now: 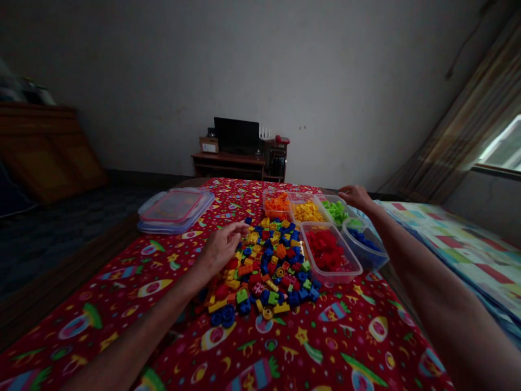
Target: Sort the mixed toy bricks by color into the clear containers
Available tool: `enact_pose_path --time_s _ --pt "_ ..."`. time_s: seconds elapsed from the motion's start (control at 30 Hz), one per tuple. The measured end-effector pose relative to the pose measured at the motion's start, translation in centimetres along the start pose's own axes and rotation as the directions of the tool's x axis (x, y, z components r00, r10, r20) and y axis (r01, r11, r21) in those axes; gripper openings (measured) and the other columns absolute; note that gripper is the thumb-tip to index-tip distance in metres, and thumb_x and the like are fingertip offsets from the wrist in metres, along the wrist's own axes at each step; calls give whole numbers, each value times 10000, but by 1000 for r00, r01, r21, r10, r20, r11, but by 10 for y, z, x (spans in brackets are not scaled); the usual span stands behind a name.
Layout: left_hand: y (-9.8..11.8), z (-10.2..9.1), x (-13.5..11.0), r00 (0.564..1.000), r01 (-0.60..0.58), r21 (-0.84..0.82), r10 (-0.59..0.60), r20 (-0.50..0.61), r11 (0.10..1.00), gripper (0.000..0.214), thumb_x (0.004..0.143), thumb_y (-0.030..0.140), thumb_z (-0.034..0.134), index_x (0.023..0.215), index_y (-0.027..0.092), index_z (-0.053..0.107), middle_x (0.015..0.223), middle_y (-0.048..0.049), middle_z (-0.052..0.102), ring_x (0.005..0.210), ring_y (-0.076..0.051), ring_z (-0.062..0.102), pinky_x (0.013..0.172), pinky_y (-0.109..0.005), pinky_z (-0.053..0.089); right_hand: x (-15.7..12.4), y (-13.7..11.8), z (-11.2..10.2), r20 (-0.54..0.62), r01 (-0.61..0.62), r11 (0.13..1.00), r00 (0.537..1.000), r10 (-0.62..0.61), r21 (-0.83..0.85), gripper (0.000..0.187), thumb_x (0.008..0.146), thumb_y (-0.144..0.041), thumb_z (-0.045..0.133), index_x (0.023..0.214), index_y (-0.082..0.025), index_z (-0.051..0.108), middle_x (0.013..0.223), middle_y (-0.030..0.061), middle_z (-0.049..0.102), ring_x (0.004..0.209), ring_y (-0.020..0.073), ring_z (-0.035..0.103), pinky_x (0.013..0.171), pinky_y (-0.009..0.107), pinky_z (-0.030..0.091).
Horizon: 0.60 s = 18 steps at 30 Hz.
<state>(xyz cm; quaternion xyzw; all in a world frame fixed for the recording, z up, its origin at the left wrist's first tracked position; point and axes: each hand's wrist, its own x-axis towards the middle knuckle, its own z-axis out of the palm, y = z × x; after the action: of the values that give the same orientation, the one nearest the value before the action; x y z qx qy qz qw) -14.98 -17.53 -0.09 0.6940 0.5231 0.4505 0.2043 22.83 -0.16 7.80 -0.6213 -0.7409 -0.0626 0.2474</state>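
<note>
My left hand [224,245] is at the left edge of a mixed pile of toy building blocks [264,260], with its fingers curled together. A small blue block [248,221] shows right by its fingertips; whether they grip it I cannot tell. My right hand [356,196] is above the back right corner of the clear box of green blocks [336,211], its fingers bent and closed. What it holds, if anything, is hidden. The pile has red, blue, yellow, orange and green pieces, a few of them wheels.
Beside the pile stand clear boxes of orange blocks [277,205], yellow blocks [307,212], red blocks [325,248] and blue blocks [363,239]. Stacked lids [176,209] lie at the left on the red patterned cloth [163,304]. A bed [459,233] is at the right.
</note>
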Motion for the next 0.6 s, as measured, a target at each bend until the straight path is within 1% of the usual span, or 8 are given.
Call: enact_pose_path --time_s 0.07,0.13,0.2,0.27,0.37,0.43,0.53,0.6 --pt "-4 1 1 995 -86 147 93 -36 985 315 799 228 422 1018 165 640 1048 -86 703 971 -224 661 875 -366 531 -7 -12 -6 44 -19 999 999 18 25 300 806 -198 525 986 -70 728 745 117 721 615 171 649 676 286 479" --pt "-11 1 2 984 -152 260 172 -54 953 320 808 216 409 1016 167 646 1098 -94 685 1031 -233 634 940 -384 496 -18 -27 -15 46 10 997 999 -14 82 323 811 -200 502 1008 -71 722 772 123 728 631 177 659 679 292 486" --pt "-20 1 3 976 -177 325 208 -61 929 342 826 226 392 1055 157 637 1132 -108 664 1071 -240 612 974 -398 472 -33 -45 -23 30 75 982 996 -81 171 323 814 -214 494 997 -82 725 775 117 731 652 178 667 668 286 492" --pt "-32 0 4 975 -163 362 205 -81 918 367 842 244 372 1092 145 622 1152 -121 649 1103 -247 593 998 -415 453 -51 -67 -29 20 149 946 987 -161 290 314 822 -229 491 988 -100 725 780 104 733 672 169 670 654 271 497" --pt "-51 -3 4 984 -91 396 144 -106 914 415 860 295 358 1160 126 590 1225 -143 617 1177 -259 549 1044 -447 405 -83 -102 -30 21 248 861 958 -287 445 292 843 -252 500 993 -127 717 811 86 735 699 152 666 644 251 499" --pt "-60 -4 4 995 -20 401 59 -85 916 475 869 339 353 1237 110 547 1303 -160 573 1236 -264 508 1069 -456 371 -103 -124 -24 33 310 822 929 -369 478 256 853 -245 514 976 -144 715 836 74 730 711 139 651 647 240 486" --pt "-65 -2 3 996 80 387 -84 -8 918 581 871 404 340 1333 78 475 1382 -180 509 1295 -281 456 1084 -457 346 -127 -150 -8 102 374 814 882 -461 445 216 871 -211 507 921 -150 709 796 51 706 658 111 598 601 212 427" --pt "-64 0 3 993 89 365 -109 34 927 616 856 430 353 1351 82 467 1382 -171 515 1293 -288 459 1081 -449 350 -137 -161 3 169 397 836 859 -484 379 209 872 -169 493 895 -146 699 740 37 676 608 96 548 559 205 371"
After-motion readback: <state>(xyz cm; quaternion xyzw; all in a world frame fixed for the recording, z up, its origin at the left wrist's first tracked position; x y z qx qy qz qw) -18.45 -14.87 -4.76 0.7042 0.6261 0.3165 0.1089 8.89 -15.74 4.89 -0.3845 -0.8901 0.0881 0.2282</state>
